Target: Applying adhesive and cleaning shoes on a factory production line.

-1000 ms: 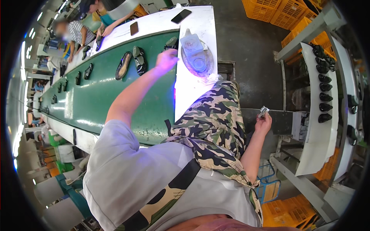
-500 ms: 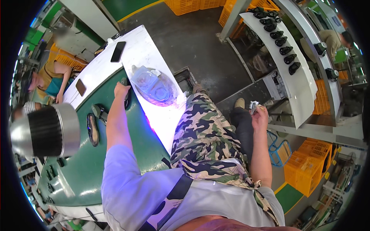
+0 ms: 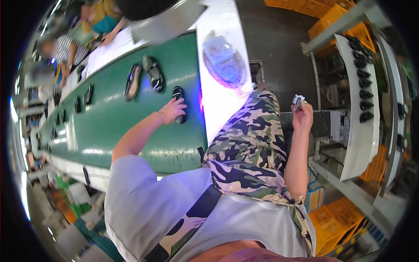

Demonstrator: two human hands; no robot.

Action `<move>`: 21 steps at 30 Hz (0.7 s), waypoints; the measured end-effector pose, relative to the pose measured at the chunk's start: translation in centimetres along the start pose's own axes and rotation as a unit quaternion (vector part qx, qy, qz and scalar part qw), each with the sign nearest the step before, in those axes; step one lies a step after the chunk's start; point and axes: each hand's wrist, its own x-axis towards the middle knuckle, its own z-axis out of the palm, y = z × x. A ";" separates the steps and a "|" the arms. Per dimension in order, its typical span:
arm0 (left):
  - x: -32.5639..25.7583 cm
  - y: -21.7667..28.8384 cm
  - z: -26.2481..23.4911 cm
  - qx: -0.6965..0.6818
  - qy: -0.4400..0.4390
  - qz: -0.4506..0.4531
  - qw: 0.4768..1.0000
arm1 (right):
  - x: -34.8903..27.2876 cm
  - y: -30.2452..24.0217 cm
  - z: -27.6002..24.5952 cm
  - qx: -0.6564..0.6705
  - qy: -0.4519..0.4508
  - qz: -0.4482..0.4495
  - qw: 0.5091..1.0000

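Observation:
My left hand (image 3: 173, 111) lies over a black shoe (image 3: 177, 93) on the green belt, its fingers curled round the shoe's side. The shoe's toe and heel show on either side of the hand. Farther along the belt rest two more dark shoes: a strapped shoe (image 3: 153, 74) and a shoe with a pale insole (image 3: 132, 82). Held up at the right, over the floor, my right hand (image 3: 302, 117) pinches a crumpled whitish cloth or wad (image 3: 298, 101) between thumb and fingers.
Beside the belt, a white ledge (image 3: 223, 105) bears a clear blue plastic container (image 3: 226, 61). A metal lamp-like cylinder (image 3: 163, 22) hangs over the far belt. Shoes line a white shelf (image 3: 355, 148) at right. Orange crates (image 3: 338, 222) stand below. Other people sit at far left.
My view has turned leftward. The left hand has brought the shoe nearer along the belt, away from the plastic container's side. My right hand still holds the wad, raised slightly.

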 end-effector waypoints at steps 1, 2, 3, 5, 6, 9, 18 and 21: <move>-1.3 1.4 0.7 -0.010 -0.001 -0.019 1.000 | 0.2 0.4 1.1 -0.005 -0.014 0.016 1.000; -2.3 2.6 1.5 -0.059 0.041 -0.095 0.993 | 0.2 0.9 2.3 -0.015 -0.025 0.024 0.999; -2.8 3.6 2.2 -0.105 0.084 -0.168 0.977 | 0.1 1.4 3.5 -0.025 -0.035 0.029 0.999; -2.3 5.0 5.7 -0.213 0.159 -0.328 0.907 | 0.1 2.7 6.1 -0.046 -0.060 0.051 0.996; -1.6 5.3 6.8 -0.307 0.229 -0.453 0.805 | 0.1 3.3 7.2 -0.065 -0.069 0.058 0.994; 1.8 5.2 2.1 -0.396 0.067 -0.587 0.703 | -1.0 4.4 9.3 -0.162 -0.054 0.047 0.984; -1.3 -0.2 3.9 -0.640 0.062 -0.526 0.557 | -4.4 6.1 18.0 -0.275 -0.161 -0.040 0.947; -0.9 1.3 2.2 -0.866 0.296 -0.224 0.335 | -3.7 6.3 17.9 -0.307 -0.161 -0.053 0.937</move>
